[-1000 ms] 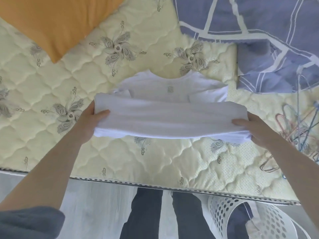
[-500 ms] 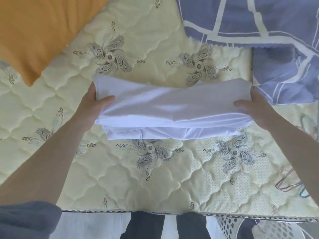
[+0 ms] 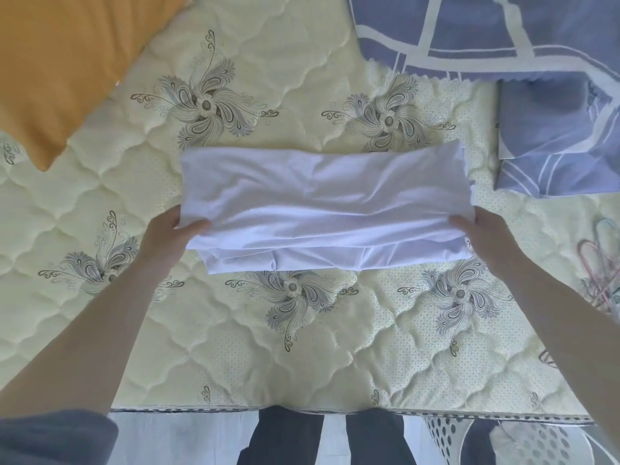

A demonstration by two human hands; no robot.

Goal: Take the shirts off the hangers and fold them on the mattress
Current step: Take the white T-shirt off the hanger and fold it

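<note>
A white shirt (image 3: 322, 203), folded into a wide flat bundle, lies across the middle of the pale quilted mattress (image 3: 235, 347). My left hand (image 3: 167, 236) grips its near left corner, thumb on top of the cloth. My right hand (image 3: 483, 233) grips the near right corner the same way. The fingers of both hands are hidden under the fabric. Several coloured wire hangers (image 3: 600, 276) lie at the mattress's right edge, partly cut off by the frame.
An orange pillow (image 3: 63, 62) fills the far left. A blue-and-white patterned duvet (image 3: 503, 31) and a folded piece of it (image 3: 557, 139) lie at the far right. A white perforated laundry basket (image 3: 523, 441) stands on the floor beside my legs.
Both hands carried the shirt's lower half forward over its collar half and laid it down; the shirt now rests folded on the mattress. The view tilted closer.
</note>
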